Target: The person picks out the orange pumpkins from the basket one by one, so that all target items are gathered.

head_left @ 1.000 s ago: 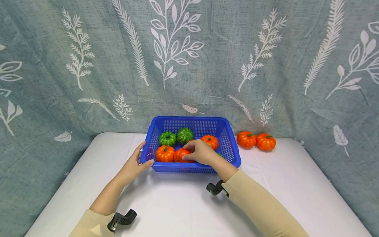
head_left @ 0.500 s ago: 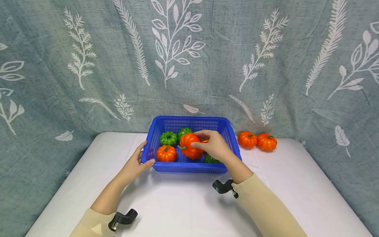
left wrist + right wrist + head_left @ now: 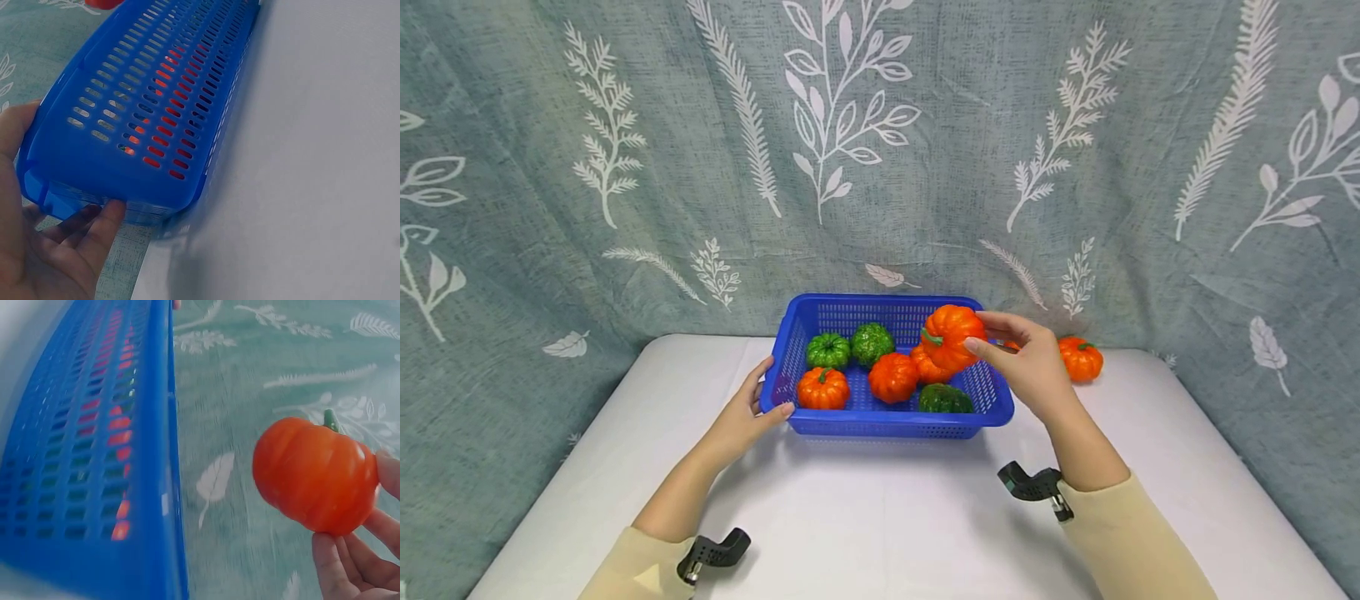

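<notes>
Pinched between the thumb and fingers of the right hand [image 3: 1030,360] is an orange pumpkin [image 3: 952,337], raised over the right part of a blue basket [image 3: 880,423]. The right wrist view shows this pumpkin [image 3: 315,475] beside the basket wall [image 3: 150,550], with fingertips on its side and underside. At the basket's left end, the left hand [image 3: 739,421] grips the rim, its thumb at the front corner. Inside lie orange pumpkins, among them one at the front left [image 3: 823,389] and one in the middle [image 3: 892,377], plus green ones [image 3: 828,352], [image 3: 872,344] and a dark green one [image 3: 945,399].
An orange pumpkin [image 3: 1081,360] stands on the white tablecloth [image 3: 880,517] right of the basket; another beside it is mostly hidden behind the right hand. A patterned grey-green curtain [image 3: 880,167] hangs behind and along both sides.
The right hand has lifted an orange pumpkin from the basket's middle and carried it up and to the right, uncovering the orange and dark green ones below. The left hand stays at the rim.
</notes>
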`<state>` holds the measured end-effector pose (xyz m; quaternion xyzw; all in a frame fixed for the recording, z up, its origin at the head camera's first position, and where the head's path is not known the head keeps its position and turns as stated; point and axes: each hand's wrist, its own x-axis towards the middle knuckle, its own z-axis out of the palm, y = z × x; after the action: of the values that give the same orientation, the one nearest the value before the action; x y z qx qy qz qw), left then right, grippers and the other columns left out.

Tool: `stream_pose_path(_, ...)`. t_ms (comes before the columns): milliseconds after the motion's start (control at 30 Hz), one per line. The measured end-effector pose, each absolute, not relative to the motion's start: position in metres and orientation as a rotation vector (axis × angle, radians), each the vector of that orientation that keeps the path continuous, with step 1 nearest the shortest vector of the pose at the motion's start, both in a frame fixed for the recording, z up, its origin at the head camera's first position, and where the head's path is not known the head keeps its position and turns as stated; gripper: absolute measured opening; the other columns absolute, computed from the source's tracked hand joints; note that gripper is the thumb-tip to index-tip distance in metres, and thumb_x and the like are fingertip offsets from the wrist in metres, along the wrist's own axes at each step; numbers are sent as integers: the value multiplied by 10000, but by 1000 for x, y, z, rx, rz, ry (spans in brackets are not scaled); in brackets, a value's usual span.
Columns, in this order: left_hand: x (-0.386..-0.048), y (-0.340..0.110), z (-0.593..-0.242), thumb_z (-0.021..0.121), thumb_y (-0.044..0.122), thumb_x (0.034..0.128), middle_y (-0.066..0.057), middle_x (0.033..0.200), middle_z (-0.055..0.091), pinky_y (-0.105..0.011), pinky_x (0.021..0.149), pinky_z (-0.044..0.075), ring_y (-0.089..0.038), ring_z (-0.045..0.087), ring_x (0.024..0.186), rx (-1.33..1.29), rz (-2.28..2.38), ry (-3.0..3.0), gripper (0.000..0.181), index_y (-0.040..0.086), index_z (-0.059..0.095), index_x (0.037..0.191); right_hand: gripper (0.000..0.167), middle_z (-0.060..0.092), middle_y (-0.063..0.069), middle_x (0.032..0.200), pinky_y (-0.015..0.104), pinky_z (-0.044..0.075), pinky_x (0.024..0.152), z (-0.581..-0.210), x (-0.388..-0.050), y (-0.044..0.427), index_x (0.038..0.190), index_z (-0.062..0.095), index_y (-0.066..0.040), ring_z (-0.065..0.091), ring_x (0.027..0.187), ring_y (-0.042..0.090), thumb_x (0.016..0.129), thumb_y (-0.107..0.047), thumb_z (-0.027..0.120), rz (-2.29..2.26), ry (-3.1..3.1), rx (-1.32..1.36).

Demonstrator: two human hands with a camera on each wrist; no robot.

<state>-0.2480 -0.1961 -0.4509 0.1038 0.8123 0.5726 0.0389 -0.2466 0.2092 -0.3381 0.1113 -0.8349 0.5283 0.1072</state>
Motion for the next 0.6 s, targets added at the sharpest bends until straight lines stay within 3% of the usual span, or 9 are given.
stream_pose_path(133,-248,-197,-452,676,189,967,-272,1563,319,-543,1094,387,-436,407,1387,324,1757,2492,888,159,76,1621,555,656,138,1248,205,558,837,-342,-236,229,1365,609,-47,660,1040,77,902,-313,761,1584,-2368,265)
stream_pose_path(233,-248,-197,-452,685,208,963,-273,1560,326,-538,1088,397,-436,419,1379,330,1758,2494,895,158,81,1620,536,680,64,1171,172,558,782,-345,-231,247,1357,611,-27,658,984,13,906,-275,760,1553,-2302,208)
stream_pose_path(367,-248,-198,-452,688,218,963,-271,1563,323,-535,1090,394,-433,418,1381,329,1760,2495,899,163,79,1621,509,675,-101,1096,105,518,803,-350,-228,273,1357,618,-36,607,1022,-23,911,-240,756,1442,-2241,62)
stream_pose_path(600,-249,-198,-450,672,180,970,-277,1550,339,-539,1094,387,-433,412,1385,334,1756,2491,884,154,74,1621,481,692,-137,1095,87,467,854,-359,-226,315,1327,669,-151,600,1038,-3,874,-251,795,1430,-2079,-294)
